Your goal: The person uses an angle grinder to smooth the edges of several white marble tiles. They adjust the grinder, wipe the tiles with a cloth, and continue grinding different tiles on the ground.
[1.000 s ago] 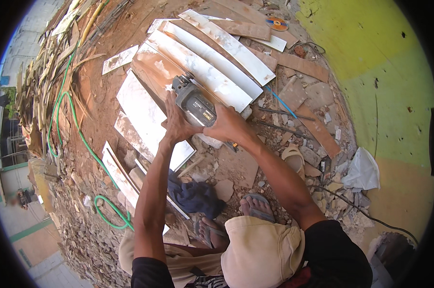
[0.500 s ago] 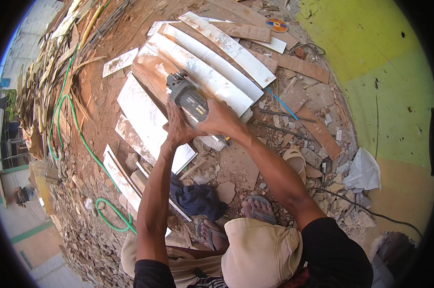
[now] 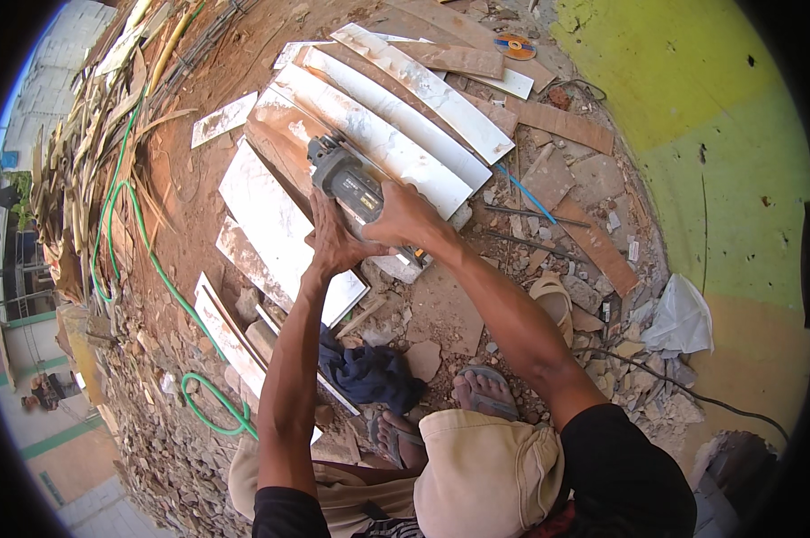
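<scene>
Both of my hands are closed around a dark, blocky electric tile cutter. It rests over white, dust-covered tile pieces. My left hand grips the cutter's left side, near its lower end. Wrapped over the opposite side is my right hand, its thumb along the housing. The cutter's disc is hidden from this view. Beneath and to the left lies a broad white tile. Long white tile strips lie side by side to the right, smeared with reddish dust.
An orange disc lies on brown pieces at the far right. Nearer me are a dark blue cloth, my sandalled feet and rubble. A green hose winds along the left, beside piled wood strips. A black cable crosses toward the painted wall.
The tile cutter and both hands have shifted very slightly to the left. Both hands keep their hold, and the tile pieces lie as before.
</scene>
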{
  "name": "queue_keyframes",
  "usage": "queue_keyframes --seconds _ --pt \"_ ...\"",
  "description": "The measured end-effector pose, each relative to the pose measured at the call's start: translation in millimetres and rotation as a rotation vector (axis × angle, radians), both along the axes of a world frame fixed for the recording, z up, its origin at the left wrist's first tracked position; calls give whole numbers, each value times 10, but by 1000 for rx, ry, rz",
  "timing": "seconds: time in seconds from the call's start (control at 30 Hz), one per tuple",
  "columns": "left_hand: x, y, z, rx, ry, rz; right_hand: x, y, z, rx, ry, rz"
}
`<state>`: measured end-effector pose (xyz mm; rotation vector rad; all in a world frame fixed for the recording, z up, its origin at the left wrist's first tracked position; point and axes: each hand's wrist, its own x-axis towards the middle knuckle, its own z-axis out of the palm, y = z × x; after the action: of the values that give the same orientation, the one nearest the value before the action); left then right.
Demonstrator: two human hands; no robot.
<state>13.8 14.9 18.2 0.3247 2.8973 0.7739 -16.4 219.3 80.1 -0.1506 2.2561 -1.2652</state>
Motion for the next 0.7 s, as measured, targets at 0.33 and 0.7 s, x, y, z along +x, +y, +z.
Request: queue_keyframes --seconds 0.33,0.7 --pt "-19 35 12 5 -62 30 -62 -23 -100 1 -7 5" --pt "-11 17 60 -3 -51 20 4 6 1 35 -34 4"
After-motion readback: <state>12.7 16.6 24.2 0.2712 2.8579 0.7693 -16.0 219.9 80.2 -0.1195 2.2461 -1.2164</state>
